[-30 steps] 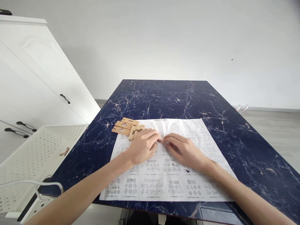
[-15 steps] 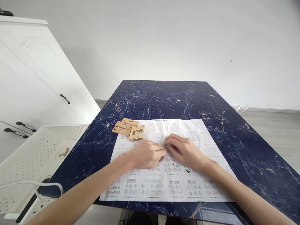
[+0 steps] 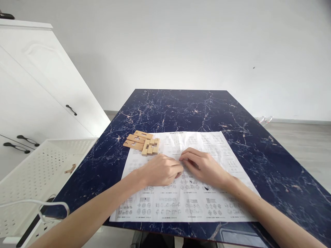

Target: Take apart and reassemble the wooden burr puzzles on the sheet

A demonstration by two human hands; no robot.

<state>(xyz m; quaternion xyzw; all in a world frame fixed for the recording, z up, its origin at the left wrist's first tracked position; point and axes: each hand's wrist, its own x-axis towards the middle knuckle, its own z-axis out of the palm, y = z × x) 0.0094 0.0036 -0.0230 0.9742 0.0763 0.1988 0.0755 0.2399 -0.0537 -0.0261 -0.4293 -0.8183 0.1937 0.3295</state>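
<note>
A large white instruction sheet (image 3: 181,206), printed with rows of small diagrams, lies creased on the table. Both hands rest over its middle, fingertips nearly meeting. My left hand (image 3: 165,169) is closed, its fingers curled under; whatever it may hold is hidden. My right hand (image 3: 200,164) has its fingers bent and drawn together toward the left hand, and the fingertips hide whatever may be in them. Beyond my left hand, several notched wooden puzzle pieces (image 3: 151,146) lie side by side on the sheet's upper left corner. Flat wooden plates (image 3: 137,138) with cut-out slots overlap just behind them.
The dark blue marble-patterned table (image 3: 181,106) reaches toward a white wall. At left stands a white perforated basket (image 3: 36,168) with a small wooden piece (image 3: 70,168) in it. A white cable (image 3: 33,200) loops near the table's left edge, before a white cabinet (image 3: 38,79).
The view has shifted very slightly. Both hands, the sheet and the wooden pieces keep their places.
</note>
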